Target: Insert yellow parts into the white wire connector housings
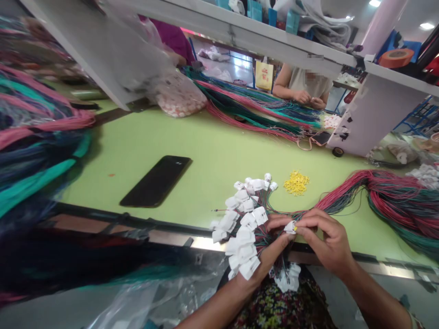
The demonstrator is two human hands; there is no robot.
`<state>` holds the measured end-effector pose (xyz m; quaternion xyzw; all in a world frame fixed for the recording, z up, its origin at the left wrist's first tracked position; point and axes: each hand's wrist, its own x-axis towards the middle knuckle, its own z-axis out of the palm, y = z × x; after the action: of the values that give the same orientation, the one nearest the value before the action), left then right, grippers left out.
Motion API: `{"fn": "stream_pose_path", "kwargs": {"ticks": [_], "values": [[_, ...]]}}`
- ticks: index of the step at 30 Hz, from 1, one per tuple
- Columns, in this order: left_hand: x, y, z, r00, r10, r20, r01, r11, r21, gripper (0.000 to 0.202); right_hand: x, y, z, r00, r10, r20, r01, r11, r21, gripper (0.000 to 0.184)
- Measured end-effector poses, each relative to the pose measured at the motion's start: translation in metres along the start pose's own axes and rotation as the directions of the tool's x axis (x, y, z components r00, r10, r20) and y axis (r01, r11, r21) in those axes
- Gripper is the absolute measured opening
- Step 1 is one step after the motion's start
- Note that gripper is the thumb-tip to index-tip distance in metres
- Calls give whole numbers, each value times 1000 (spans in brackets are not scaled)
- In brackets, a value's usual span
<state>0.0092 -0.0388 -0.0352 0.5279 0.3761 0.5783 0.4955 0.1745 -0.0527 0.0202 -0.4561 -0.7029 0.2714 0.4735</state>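
The left hand [272, 256] and right hand [325, 240] are both closed at the front edge of the green worktop [212, 151]. The right grip pinches a small white plastic connector [290, 227], while the left grip supports it from below, holding its wires close against the palm. A yellow speck [295, 228] sits at the connector, possibly a part from the nearby pile, though the fingers obscure it. The connector cluster [240, 224] hangs at the edge beside the hands, keeping these ends within easy reach, and the red-and-green wire bundle [387, 196] trails right along the worktop, which bears its weight. The yellow parts pile [296, 183] lies just beyond the cluster, close to the hands. Farther left rests a black smartphone [156, 180]. Beyond it lie a second wire bundle [254, 107] and a plastic bag of white pieces [178, 96] — both within reach of a co-worker [302, 87] working across the worktop.
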Motion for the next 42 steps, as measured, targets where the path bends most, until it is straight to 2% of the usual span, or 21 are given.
{"fn": "stream_pose_path", "kwargs": {"ticks": [7, 14, 18, 22, 26, 29, 33, 38, 42], "values": [[-3, -4, -2, 1000, 15, -5, -15, 998, 53, 18, -1, 1, 1, 995, 95, 3, -95, 994, 45, 9], [-3, 0, -2, 1000, -9, -18, 10, 998, 57, 17, 1, -1, 0, 994, 113, 13, -113, 992, 51, 8], [-3, 4, 1, 999, -42, -27, 43, 998, 38, 17, 0, 3, 2, 974, 225, 7, -224, 967, 121, 1], [-4, 3, 4, 999, -23, -25, 24, 999, 42, 14, 1, 7, 2, 929, 360, 91, -370, 882, 291, 7], [-1, 7, 4, 999, -35, 8, 34, 998, 51, 12, 4, 9, -1, 907, 379, 184, -421, 841, 341, 11], [3, 14, 4, 993, -96, 68, 96, 995, 7, 14, 4, 9, -4, 940, 286, 186, -331, 899, 287, 15], [6, 15, 2, 980, -141, 138, 149, 988, -50, 15, -3, 11, -11, 990, 82, 116, -93, 991, 95, 19], [6, 4, -3, 946, -244, 214, 293, 925, -242, 36, -14, 13, -25, 994, 60, 89, -59, 998, -14, 16], [5, 1, -3, 909, -273, 313, 346, 915, -206, 28, -13, 3, -26, 995, -52, 83, 65, 985, -158, 15]]}}
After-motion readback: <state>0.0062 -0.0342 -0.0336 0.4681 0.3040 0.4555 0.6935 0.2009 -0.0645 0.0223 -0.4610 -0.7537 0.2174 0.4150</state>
